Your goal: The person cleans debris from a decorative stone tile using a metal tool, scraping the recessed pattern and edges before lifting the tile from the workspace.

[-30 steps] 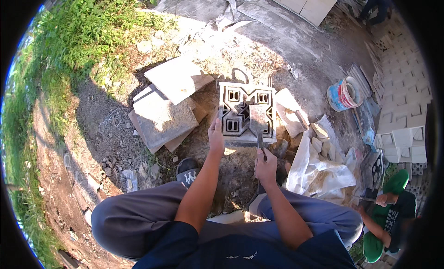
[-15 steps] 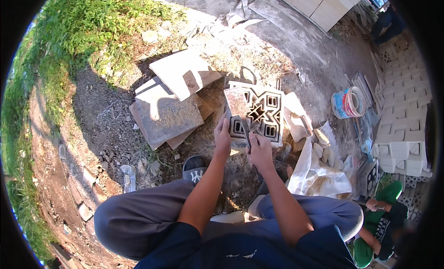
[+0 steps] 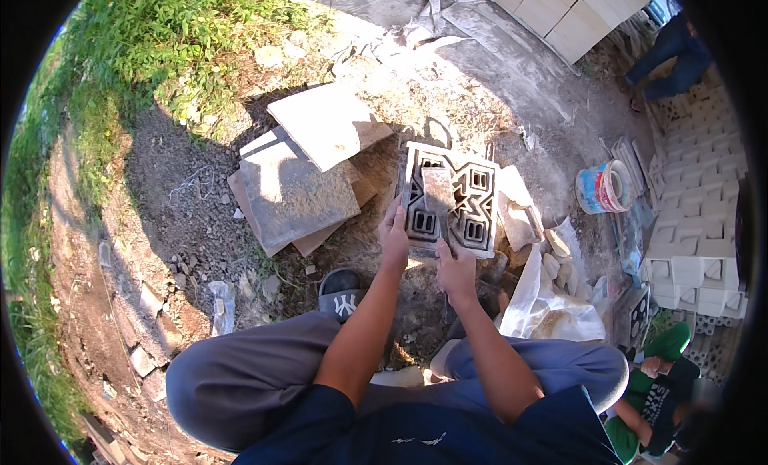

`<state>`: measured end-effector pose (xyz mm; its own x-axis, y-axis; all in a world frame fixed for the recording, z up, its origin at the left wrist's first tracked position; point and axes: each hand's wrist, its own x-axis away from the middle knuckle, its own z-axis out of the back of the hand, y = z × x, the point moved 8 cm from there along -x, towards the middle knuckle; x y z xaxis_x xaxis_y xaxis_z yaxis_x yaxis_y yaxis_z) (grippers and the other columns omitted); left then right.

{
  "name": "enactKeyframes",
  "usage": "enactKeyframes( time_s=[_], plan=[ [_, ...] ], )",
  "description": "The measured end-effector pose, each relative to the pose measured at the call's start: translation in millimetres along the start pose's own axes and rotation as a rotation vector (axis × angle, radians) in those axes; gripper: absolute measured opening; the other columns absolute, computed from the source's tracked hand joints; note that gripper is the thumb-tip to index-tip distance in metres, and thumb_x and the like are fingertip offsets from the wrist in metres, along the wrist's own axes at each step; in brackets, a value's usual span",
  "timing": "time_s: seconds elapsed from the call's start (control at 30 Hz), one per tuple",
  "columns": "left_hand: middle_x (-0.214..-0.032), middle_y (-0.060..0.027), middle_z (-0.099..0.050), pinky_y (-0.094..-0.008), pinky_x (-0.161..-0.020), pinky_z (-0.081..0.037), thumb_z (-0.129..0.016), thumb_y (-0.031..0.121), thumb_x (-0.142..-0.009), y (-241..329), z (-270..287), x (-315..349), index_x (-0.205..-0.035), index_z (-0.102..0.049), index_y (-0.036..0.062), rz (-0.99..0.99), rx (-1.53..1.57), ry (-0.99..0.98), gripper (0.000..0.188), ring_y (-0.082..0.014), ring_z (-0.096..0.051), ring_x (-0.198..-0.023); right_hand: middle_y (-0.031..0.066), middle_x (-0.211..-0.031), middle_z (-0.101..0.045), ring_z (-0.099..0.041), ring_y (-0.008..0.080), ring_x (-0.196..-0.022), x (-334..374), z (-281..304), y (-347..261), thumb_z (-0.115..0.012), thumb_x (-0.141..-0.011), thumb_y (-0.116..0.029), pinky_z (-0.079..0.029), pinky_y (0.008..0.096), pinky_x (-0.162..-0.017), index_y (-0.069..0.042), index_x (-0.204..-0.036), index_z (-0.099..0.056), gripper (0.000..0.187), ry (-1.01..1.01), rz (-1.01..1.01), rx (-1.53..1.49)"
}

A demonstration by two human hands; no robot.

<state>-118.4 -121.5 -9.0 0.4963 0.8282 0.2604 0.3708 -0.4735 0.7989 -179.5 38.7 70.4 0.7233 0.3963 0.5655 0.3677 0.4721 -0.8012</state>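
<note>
In the head view, the right hand (image 3: 457, 274) holds a flat tool (image 3: 438, 190) over the patterned block (image 3: 474, 199) straight ahead, the left hand (image 3: 393, 241) is at its left edge, grip unclear, and its pattern looks made, but what's left I can't tell.

ground (image 3: 188, 237), gravelly dirt; slab pile (image 3: 300, 193) at left; clear plastic scrap (image 3: 222, 306) nearer; white sheeting (image 3: 564, 325), right; bucket (image 3: 592, 191) beyond it

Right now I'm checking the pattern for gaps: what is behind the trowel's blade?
Behind the trowel's blade is the patterned block; its right side and lower-left corner show. The pattern directly behind the blade is covered and cannot be seen.
</note>
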Motion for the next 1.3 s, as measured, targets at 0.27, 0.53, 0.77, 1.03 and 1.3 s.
enactKeyframes(
  time_s=[0.27,0.53,0.77,1.03,1.3],
  plan=[
    [-0.132,-0.01,-0.062,-0.0297,-0.106,-0.04,-0.048,0.015,-0.105,0,9,1,-0.137,-0.057,-0.003,0.002,-0.1,0.032,0.037,-0.0172,-0.056,-0.122,0.0027,-0.057,-0.054,-0.048,0.0135,-0.05,2,1,-15,-0.06,-0.1,-0.031,-0.039,0.0317,-0.052,0.003,-0.072,-0.061,0.044,-0.073,-0.018,-0.039],
    [-0.132,-0.0094,-0.063,-0.0298,-0.106,-0.04,-0.048,0.015,-0.105,-3,-1,-1,-0.136,-0.057,-0.0031,0.014,0.037,-0.007,0.037,-0.016,-0.056,-0.121,0.0051,-0.059,-0.058,-0.054,0.0137,-0.046,0,18,-2,-0.061,-0.099,-0.032,-0.042,0.0297,-0.044,0.005,-0.089,-0.065,0.039,0.002,0.063,0.116],
    [-0.132,-0.0091,-0.062,-0.0289,-0.105,-0.041,-0.049,0.014,-0.105,-10,5,-7,-0.137,-0.057,-0.0029,0.024,0.032,-0.002,0.037,-0.0156,-0.057,-0.121,0.0024,-0.06,-0.055,-0.05,0.0103,-0.044,5,14,-6,-0.059,-0.1,-0.029,-0.039,0.0278,-0.042,0.0,-0.078,-0.062,0.036,-0.034,0.026,0.035],
    [-0.135,-0.0101,-0.061,-0.0297,-0.108,-0.039,-0.049,0.014,-0.105,-10,-2,-5,-0.137,-0.056,-0.0039,0.038,0.064,-0.003,0.038,-0.017,-0.056,-0.124,0.0015,-0.054,-0.053,-0.05,0.0093,-0.047,-8,38,1,-0.062,-0.098,-0.034,-0.038,0.0282,-0.047,0.002,-0.073,-0.065,0.043,0.168,0.236,0.206],
    [-0.135,-0.0109,-0.06,-0.0301,-0.109,-0.038,-0.049,0.014,-0.105,-8,2,-6,-0.138,-0.055,-0.0046,0.005,0.047,-0.016,0.039,-0.0173,-0.055,-0.125,0.0029,-0.053,-0.054,-0.051,0.0117,-0.048,10,35,-17,-0.06,-0.098,-0.038,-0.04,0.0326,-0.049,0.001,-0.07,-0.065,0.049,0.183,0.266,0.254]
  ],
)
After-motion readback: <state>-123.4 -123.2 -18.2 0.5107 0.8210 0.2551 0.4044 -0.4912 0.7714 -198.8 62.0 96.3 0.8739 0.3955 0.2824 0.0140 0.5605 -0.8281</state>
